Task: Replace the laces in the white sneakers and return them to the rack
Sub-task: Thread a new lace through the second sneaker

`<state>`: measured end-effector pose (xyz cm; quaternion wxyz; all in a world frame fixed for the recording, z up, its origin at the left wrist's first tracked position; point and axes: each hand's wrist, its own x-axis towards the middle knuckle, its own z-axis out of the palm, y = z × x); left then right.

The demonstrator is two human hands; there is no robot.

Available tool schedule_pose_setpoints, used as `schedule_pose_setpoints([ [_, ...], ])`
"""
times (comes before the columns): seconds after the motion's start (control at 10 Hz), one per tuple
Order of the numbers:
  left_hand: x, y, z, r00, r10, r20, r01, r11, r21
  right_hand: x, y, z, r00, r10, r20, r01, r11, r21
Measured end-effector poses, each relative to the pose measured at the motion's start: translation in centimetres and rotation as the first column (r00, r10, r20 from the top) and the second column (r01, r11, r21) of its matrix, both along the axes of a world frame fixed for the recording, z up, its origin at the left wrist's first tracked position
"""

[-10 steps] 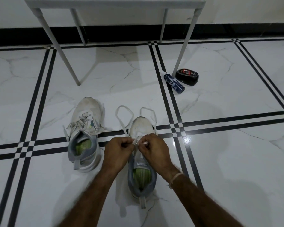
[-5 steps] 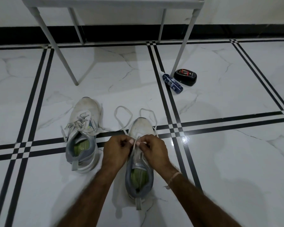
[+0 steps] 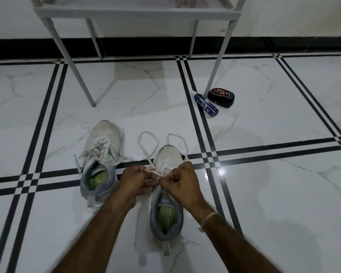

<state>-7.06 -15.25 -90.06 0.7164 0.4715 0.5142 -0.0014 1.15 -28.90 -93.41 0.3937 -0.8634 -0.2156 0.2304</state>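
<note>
- Right shoe (image 3: 168,157): white, grey heel, green insole; upright on floor (image 3: 274,194), toe toward rack (image 3: 136,13)
- Lace (image 3: 148,143): white; two loose loops lie on floor past the right shoe's toe
- Left hand (image 3: 135,181): fingers curled, pinching lace above the tongue
- Right hand (image 3: 182,181): fingers curled, pinching lace, just beside left hand
- Left shoe (image 3: 102,146): white, laced; on floor beside right shoe
- Tube (image 3: 206,104): blue, lying near rack leg
- Case (image 3: 221,97): black, just beside tube
</note>
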Motion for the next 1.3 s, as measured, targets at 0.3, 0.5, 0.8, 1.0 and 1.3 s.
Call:
schedule_pose_setpoints([
  [0.3,0.3,4.1,3.9,0.974,-0.082,0.211,-0.076,0.759,0.646,-0.4,-1.3,-0.2,0.998,-0.045,-0.036,0.050,0.990,0.135],
  [0.5,-1.2,1.0,-1.1,0.787,-0.564,-0.249,0.539,0.433,0.722,-0.2,-1.0,0.7,0.998,-0.013,-0.063,0.025,0.981,0.194],
  [0.8,-0.9,2.8,1.5,0.949,-0.306,-0.069,0.253,0.614,0.748,-0.1,-2.3,1.4,0.980,0.030,-0.199,-0.001,0.990,0.144],
  [1.0,-0.3,1.5,-0.2,0.932,-0.326,0.156,0.201,0.827,0.525,0.9,-1.9,2.0,0.969,0.071,-0.236,-0.022,0.979,0.205],
  [1.3,-2.0,2.0,0.0,0.932,-0.359,-0.046,0.240,0.516,0.822,0.7,-2.7,1.4,0.954,0.077,-0.290,-0.010,0.974,0.228],
])
